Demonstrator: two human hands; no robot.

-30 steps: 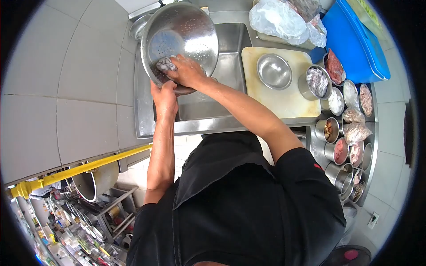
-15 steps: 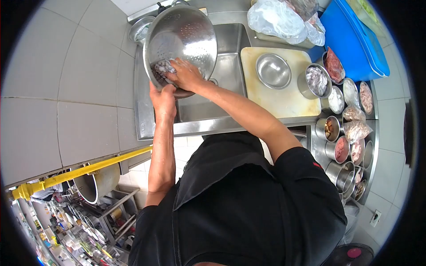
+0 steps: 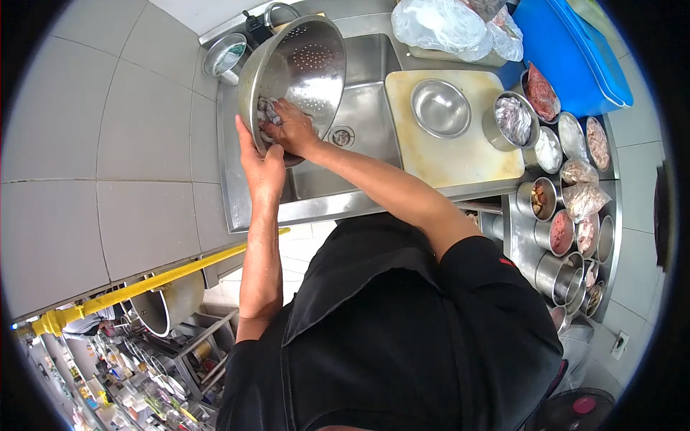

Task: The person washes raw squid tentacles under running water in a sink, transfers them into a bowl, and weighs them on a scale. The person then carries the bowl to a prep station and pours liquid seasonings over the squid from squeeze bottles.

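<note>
Head: food (image 3: 267,109) against right fingers (image 3: 285,110)

Over a steel sink (image 3: 371,111), a person's left hand (image 3: 263,169) is gripping a tilted metal colander (image 3: 305,68) by its lower rim — the right hand (image 3: 292,131) is reaching inside, touching greyish-white food pieces (image 3: 267,110). A metal bowl (image 3: 440,108) is resting on a cutting board (image 3: 460,167) alongside.

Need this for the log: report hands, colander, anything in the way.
Left hand gripping colander rim. Right hand inside, on the food. Colander tilted over sink. Nothing seen blocking either hand.
</note>
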